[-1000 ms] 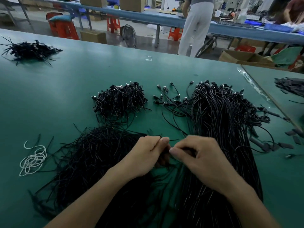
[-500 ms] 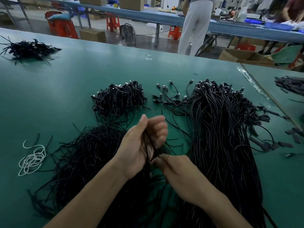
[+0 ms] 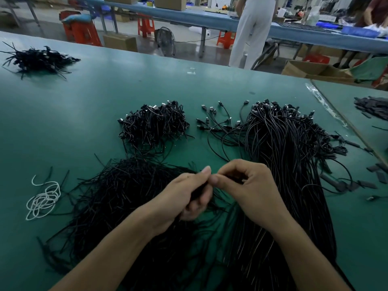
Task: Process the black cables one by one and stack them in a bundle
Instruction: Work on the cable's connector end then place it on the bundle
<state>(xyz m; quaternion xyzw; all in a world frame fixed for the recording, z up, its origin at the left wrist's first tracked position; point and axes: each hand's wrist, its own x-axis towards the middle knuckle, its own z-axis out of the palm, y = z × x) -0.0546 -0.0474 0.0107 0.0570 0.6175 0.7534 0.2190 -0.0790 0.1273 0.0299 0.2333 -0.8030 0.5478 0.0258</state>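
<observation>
Hands meet over the near centre of the green counter (image 3: pixel 100 97), fingertips touching. The left hand (image 3: pixel 186 196) has its fingers curled round a black cable (image 3: pixel 198 191), thumb and forefinger pinching at the top. The right hand (image 3: pixel 246 187) pinches the same cable between thumb and forefinger, its other fingers curled above. How much cable lies inside the two grips cannot be told.

Cable stock on the counter:
- Long cable pile (image 3: pixel 289 164): straight black cables running from the near edge away from the person, connector ends at the far end. It lies just right of the hands and passes under the right forearm.
- Loose connectors (image 3: pixel 218 122): a few cables fanned out just left of the long pile's far end.
- Coiled heap (image 3: pixel 153 124): short wound black bundles stacked together, beyond the hands and slightly to the left.
- Strand pile (image 3: pixel 117 198): thin black strands spread loosely beneath and left of the left forearm.
- Far heap (image 3: pixel 37 59): a further black heap at the far left, well apart from the rest.

Other items: a white cord (image 3: pixel 43 199) lies tangled near the left edge, beside the strand pile. Dark flat pieces (image 3: pixel 371 108) lie on the counter at the right. A standing person (image 3: pixel 252 30) in pale trousers faces a blue bench across the aisle.
</observation>
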